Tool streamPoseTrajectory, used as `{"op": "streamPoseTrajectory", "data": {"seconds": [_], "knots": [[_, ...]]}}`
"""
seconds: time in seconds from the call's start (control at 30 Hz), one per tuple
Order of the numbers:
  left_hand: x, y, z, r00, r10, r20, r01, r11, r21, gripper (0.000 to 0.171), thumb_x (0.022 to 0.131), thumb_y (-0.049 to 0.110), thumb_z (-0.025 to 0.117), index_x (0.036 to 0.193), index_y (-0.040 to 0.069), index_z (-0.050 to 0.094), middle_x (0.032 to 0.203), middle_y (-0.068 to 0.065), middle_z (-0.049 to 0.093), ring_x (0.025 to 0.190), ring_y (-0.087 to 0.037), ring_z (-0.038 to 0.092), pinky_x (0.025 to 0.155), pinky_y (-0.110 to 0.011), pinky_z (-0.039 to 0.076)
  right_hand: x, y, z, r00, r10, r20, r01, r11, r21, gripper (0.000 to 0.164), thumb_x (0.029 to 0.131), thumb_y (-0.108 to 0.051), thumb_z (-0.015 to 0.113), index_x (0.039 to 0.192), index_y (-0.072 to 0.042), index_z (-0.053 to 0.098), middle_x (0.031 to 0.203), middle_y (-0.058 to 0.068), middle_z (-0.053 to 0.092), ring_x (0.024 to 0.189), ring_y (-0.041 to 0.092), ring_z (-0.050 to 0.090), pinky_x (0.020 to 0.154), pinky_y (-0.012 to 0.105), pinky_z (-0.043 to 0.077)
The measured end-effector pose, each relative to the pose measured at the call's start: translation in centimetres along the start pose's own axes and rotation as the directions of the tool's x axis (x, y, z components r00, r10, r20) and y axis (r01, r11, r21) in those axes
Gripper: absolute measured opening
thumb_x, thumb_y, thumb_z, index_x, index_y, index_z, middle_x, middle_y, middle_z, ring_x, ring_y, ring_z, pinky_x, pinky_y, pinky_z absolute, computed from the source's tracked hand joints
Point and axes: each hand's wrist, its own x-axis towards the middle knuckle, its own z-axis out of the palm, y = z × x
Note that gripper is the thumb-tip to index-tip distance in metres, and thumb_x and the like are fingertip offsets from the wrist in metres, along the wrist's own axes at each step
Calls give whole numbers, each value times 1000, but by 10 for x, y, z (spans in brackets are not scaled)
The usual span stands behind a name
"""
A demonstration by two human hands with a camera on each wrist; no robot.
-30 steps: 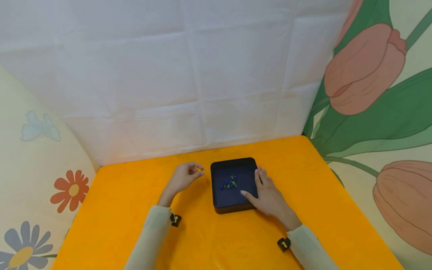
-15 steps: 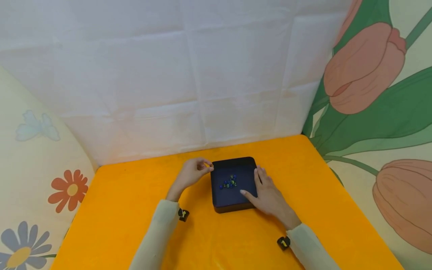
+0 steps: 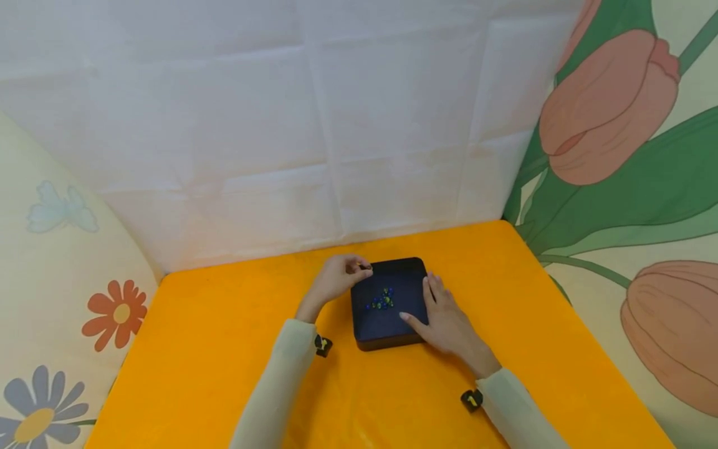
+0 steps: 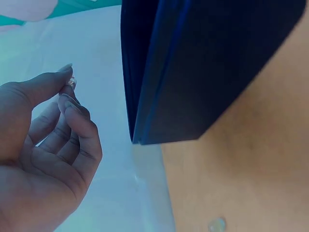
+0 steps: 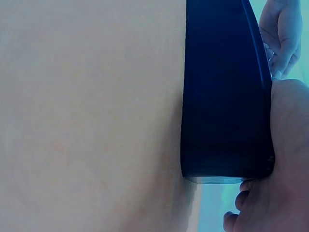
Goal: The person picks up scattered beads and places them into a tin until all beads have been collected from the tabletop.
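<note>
A square black tray [image 3: 388, 325] sits on the orange table, with several small blue and yellow-green marbles [image 3: 384, 300] clustered on its floor. Over its far left corner is my left hand [image 3: 334, 278], thumb and forefinger together. The left wrist view shows them pinching a small shiny marble [image 4: 72, 82], mostly covered by the fingertips. At the tray's right side my right hand [image 3: 451, 325] grips the wall, its thumb reaching over the rim to the inside and its fingers along the outside. The right wrist view shows the tray's dark outer wall [image 5: 224, 96] against that hand.
An orange cloth covers the table [image 3: 224, 349]. A pale round piece [image 4: 217, 224] lies on the surface in the left wrist view. Behind the table hangs a white sheet [image 3: 224, 125]; flower-printed cloths [image 3: 617, 206] stand at both sides.
My left hand has moved right, from beside the tray to over its far left corner, fingers still pinched. The right hand keeps its place on the tray.
</note>
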Motion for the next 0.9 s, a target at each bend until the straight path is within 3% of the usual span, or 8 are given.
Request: {"op": "streamPoseTrajectory", "data": {"seconds": [0.3, 0.53, 0.9], "knots": [[13, 10, 9, 999, -30, -27, 30, 999, -13, 23, 100, 34, 74, 116, 17, 77, 101, -5, 75, 88, -18, 67, 80, -36, 56, -1, -3, -2, 1000, 2, 4, -2, 1000, 0, 105, 101, -72, 49, 166, -1, 7, 177, 18, 0, 165, 40, 5, 128, 63, 23], [25, 13, 19, 1000, 6, -2, -6, 1000, -17, 23, 101, 34, 73, 115, 16, 78, 100, -6, 75, 84, -18, 65, 75, -33, 55, -2, -2, -3, 1000, 0, 0, 0, 1000, 2, 105, 101, -71, 50, 166, -1, 7, 177, 19, 1, 165, 40, 6, 127, 63, 25], [43, 29, 34, 1000, -6, 2, 6, 998, -61, 23, 100, 33, 73, 116, 17, 78, 100, -6, 76, 82, -18, 66, 76, -34, 55, -4, 1, -8, 1000, -13, -15, 13, 1000, 25, 103, 102, -66, 53, 166, 1, 9, 177, 20, 3, 164, 42, 6, 128, 63, 24]]}}
